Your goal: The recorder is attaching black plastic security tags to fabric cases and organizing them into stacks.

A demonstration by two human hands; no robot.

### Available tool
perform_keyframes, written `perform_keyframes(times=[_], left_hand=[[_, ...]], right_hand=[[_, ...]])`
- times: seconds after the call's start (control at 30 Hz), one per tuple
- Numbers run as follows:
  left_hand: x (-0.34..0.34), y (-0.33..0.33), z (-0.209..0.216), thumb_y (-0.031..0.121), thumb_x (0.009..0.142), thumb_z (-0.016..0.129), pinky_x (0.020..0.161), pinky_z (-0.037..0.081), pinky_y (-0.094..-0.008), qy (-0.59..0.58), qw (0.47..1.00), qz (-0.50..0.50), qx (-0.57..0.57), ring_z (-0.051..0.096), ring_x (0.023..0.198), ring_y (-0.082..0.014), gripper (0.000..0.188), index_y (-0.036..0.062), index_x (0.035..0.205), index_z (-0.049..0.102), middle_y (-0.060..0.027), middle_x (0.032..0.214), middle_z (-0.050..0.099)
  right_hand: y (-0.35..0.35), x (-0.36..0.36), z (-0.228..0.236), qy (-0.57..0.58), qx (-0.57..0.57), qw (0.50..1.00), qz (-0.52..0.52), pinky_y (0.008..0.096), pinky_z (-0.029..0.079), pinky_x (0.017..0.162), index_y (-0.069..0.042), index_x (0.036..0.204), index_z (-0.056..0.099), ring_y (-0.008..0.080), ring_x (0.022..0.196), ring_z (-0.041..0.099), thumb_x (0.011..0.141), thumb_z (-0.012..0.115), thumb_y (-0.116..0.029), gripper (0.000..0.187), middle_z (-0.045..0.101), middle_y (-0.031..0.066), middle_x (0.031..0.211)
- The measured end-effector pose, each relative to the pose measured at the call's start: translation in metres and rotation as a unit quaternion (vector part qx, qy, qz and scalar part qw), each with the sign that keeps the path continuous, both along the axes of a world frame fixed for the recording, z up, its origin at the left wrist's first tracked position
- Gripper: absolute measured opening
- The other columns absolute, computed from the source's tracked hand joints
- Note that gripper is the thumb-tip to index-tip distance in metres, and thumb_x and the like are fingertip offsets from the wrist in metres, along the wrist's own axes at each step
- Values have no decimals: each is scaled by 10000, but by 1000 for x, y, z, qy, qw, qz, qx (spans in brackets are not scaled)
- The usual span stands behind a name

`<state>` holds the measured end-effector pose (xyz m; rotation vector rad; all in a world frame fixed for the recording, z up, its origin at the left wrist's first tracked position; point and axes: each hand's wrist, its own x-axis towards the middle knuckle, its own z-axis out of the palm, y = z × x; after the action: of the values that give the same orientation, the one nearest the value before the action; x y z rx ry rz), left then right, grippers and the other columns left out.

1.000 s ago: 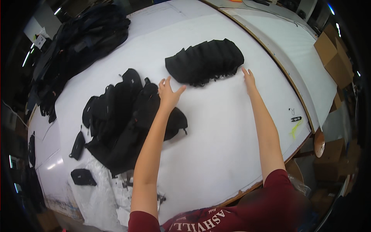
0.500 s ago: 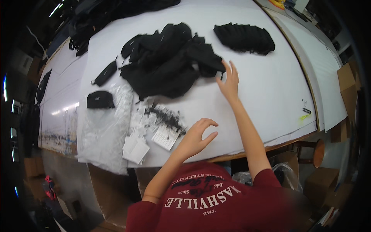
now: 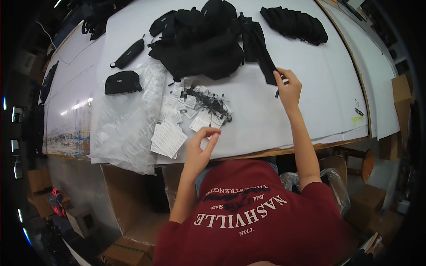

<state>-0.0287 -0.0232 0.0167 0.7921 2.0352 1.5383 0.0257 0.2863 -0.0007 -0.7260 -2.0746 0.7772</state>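
Observation:
My right hand pinches the near end of a long, narrow black fabric pouch at the right edge of a heap. The heap of black pouches lies in the middle of the white table. My left hand hovers near the table's front edge, thumb and forefinger apart, with nothing visible between them. Beside it are white printed tags and a tangle of thin black tag strings. A rounded black pouch rests on clear plastic bags at the left.
A row of overlapping black pouches lies at the far right of the table. A single slim pouch is left of the heap. Small snips lie near the right edge. Cardboard boxes and a wooden stool stand below the table.
My right hand has closed on a pouch and drawn its end nearer, away from the heap. My left hand has moved slightly left. The view has shifted, so the table sits higher.

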Motion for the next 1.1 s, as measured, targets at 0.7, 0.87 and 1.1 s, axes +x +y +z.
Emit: perform_keyframes(times=[0.7,0.87,1.1], left_hand=[[-31,21,-68,144,732,713,756,397,-406,377,877,42,-296,519,841,-306,175,32,773,585,-109,856,572],[-32,17,-69,155,717,733,781,377,-404,417,849,13,-323,508,860,-310,209,39,792,576,-111,863,577],[-32,19,-68,137,751,681,776,371,-412,414,856,-4,-309,509,853,-314,137,38,768,588,-120,828,585]], right_hand=[[-107,86,-25,16,-202,976,84,224,420,582,-64,1013,646,100,693,559,858,570,-58,173,623,34,899],[-130,81,-23,7,-260,938,230,221,414,574,-56,990,647,90,679,554,859,560,-63,158,622,32,837],[-138,82,-35,-30,-494,814,304,192,409,534,-58,1029,647,59,598,525,918,531,-151,185,608,14,804]])
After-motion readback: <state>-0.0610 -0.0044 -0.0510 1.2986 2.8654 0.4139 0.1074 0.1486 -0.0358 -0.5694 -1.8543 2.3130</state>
